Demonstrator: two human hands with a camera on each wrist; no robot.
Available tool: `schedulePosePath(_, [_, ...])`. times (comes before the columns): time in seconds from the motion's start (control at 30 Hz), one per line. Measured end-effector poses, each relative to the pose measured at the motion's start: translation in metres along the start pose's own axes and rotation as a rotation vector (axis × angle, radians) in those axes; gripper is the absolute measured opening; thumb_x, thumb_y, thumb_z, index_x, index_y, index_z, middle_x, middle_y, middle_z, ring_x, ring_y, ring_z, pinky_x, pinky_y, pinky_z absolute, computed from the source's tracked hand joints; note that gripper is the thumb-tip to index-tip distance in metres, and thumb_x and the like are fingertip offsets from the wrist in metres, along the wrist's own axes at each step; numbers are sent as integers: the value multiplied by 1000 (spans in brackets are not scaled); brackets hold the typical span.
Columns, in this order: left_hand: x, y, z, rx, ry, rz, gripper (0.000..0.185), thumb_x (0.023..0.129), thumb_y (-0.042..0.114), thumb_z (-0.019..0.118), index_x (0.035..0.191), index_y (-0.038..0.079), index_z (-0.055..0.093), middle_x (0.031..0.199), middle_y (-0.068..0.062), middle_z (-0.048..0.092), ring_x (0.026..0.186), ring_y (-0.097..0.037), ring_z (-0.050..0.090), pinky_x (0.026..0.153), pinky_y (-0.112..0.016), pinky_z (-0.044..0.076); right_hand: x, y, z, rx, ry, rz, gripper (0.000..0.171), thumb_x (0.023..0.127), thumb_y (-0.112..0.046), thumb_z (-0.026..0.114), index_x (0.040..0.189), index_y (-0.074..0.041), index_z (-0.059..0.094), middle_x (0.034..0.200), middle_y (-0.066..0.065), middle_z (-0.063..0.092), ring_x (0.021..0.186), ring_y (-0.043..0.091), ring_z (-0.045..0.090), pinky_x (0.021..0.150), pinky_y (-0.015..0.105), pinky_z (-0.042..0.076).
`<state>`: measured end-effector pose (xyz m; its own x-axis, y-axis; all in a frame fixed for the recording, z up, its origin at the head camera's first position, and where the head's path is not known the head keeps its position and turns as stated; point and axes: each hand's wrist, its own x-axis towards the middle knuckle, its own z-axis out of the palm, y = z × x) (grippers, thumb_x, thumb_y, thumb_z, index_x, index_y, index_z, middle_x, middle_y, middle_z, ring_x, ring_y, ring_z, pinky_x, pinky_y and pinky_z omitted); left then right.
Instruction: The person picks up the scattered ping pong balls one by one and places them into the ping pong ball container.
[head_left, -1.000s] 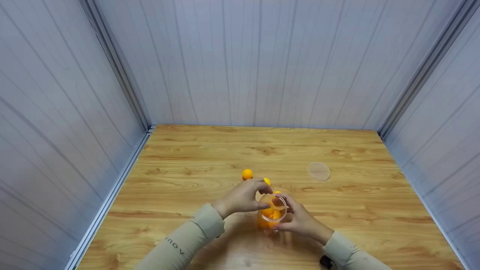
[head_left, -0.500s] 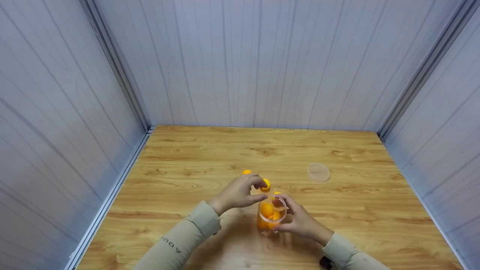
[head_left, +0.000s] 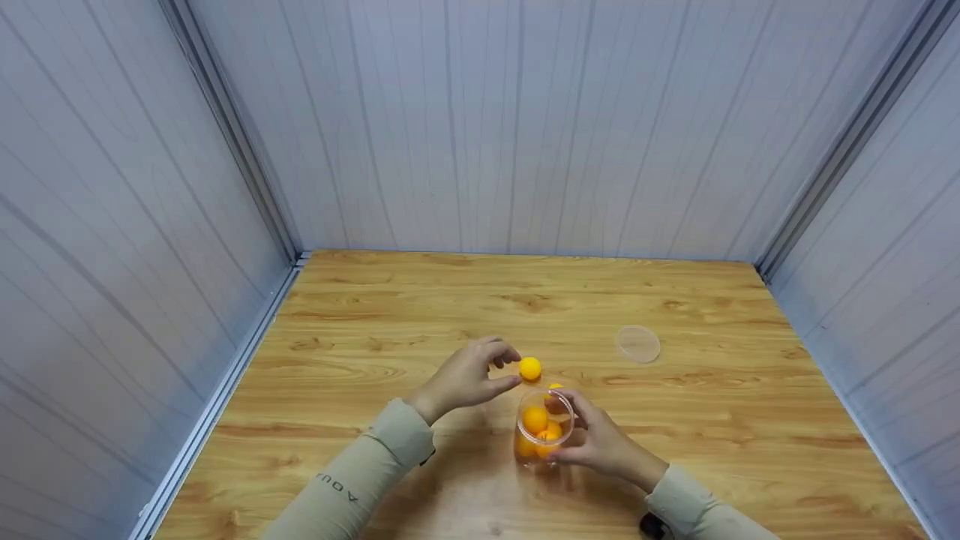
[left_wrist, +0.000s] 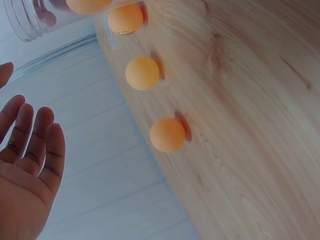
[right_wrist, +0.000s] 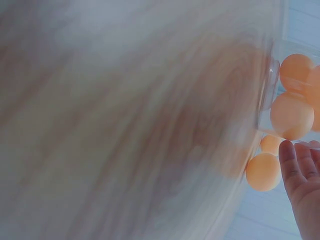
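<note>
My right hand [head_left: 600, 439] grips a clear plastic jar [head_left: 546, 463] by its side. The jar stands upright with its mouth uncovered, and several orange ping-pong balls [head_left: 535, 420] are inside. My left hand [head_left: 466, 379] hovers left of the jar, thumb and fingers spread apart with nothing between them. Just off its fingertips, an orange ball [head_left: 530, 368] lies on the table. Another ball [head_left: 556, 388] peeks out behind the jar. In the left wrist view a third loose ball [left_wrist: 168, 134] shows, which the left hand hides from the head view.
A clear round lid [head_left: 638, 344] lies flat on the wooden table [head_left: 375, 315], to the right and behind the jar. Pale panel walls [head_left: 480, 127] enclose the table at the back and both sides.
The left hand has drawn back from the jar's mouth, leftward and away, to beside the nearer loose ball. A ball that was at its fingers now rests in the jar. The right hand stays put.
</note>
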<state>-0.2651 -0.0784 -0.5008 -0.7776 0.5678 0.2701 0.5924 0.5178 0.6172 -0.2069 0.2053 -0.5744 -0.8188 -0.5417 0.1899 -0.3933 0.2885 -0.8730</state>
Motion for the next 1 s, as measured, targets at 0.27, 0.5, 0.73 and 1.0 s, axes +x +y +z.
schedulePosePath(0.27, [-4,-8,2,-2,0,-42,27,100,23,80,121,6,74,118,-13,72,104,-24,66,93,-41,59,1,2,1,-9,3,-20,83,88,-18,93,154,-3,46,145,25,64,136,46,60,108,53,57])
schedulePosePath(0.5, [-5,-15,5,-7,-1,-52,27,99,22,81,119,5,74,118,-12,72,103,-25,67,92,-41,58,1,1,0,-8,2,0,85,86,-19,94,155,-3,46,147,23,63,138,45,59,109,53,57])
schedulePosePath(0.73, [-7,-25,11,-16,-16,-76,27,99,23,80,119,6,73,119,-13,73,103,-25,68,93,-41,58,1,2,0,13,3,13,83,87,-19,93,154,-6,47,147,19,64,138,44,58,109,50,56])
schedulePosePath(1.0, [-9,-31,15,-24,-43,-87,28,99,22,80,120,5,72,122,-19,75,103,-28,69,92,-40,59,1,4,1,16,11,16,81,86,-20,94,152,-9,49,144,18,65,136,43,59,109,53,55])
